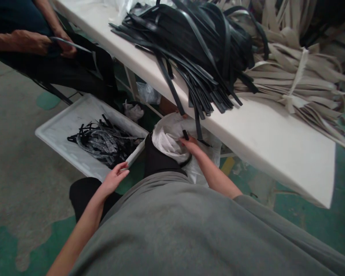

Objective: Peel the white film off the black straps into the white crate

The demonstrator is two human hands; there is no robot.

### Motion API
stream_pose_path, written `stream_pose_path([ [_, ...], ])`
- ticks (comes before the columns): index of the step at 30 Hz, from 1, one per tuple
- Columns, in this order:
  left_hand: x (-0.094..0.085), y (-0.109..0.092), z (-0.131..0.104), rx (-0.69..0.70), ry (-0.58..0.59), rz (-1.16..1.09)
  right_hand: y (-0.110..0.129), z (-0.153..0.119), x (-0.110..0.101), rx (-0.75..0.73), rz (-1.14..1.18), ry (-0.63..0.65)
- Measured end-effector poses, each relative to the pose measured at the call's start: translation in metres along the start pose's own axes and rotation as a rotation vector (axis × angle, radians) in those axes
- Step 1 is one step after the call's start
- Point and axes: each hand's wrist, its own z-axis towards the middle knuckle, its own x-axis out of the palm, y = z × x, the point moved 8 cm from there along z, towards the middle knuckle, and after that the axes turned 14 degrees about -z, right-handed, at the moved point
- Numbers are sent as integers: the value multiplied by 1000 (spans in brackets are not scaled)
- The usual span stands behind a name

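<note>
My left hand (pixel 115 179) has its fingers apart and holds nothing. It is beside the near corner of a white plastic bin (pixel 57 143), and I cannot tell whether it touches the rim. In the bin lies a tangle of black and grey strips (pixel 103 142). My right hand (pixel 190 145) is closed over the mouth of a white woven sack (pixel 169 142), under the table edge. The short end of a black strip (pixel 185 134) sticks up from its fingers; the rest is hidden. Another dark strip hangs from the table close to that hand.
A pile of black strips (pixel 195 50) overhangs the white table (pixel 276 142). Tied beige strips (pixel 299 76) lie to its right. At upper left, another person's hands (pixel 64 44) hold a thin grey strip. Plastic bags (pixel 148 93) are under the table.
</note>
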Motion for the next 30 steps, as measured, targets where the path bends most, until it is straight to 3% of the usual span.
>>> stream_pose_path([
  [4,14,7,-11,-8,62,-28,4,-7,-6,2,27,-56],
  [8,14,2,-16,2,42,-91,28,-42,-22,-118,93,-73],
  [11,42,-5,-22,-46,134,-176,71,-80,-30,-280,160,-57],
  [16,118,-28,-29,-160,434,-584,168,-153,-18,-708,111,47],
  [18,126,-42,-26,-175,425,-793,197,-181,-5,-869,41,127],
  [20,114,-57,-21,-132,332,-934,214,-202,7,-1000,-10,198],
  [23,78,-77,-20,-18,166,-1041,224,-215,17,-1081,-21,255],
  [28,24,-85,-26,80,-57,-1027,228,-190,13,-957,131,221],
  [30,7,-91,-28,161,-118,-980,233,-177,17,-921,141,277],
])
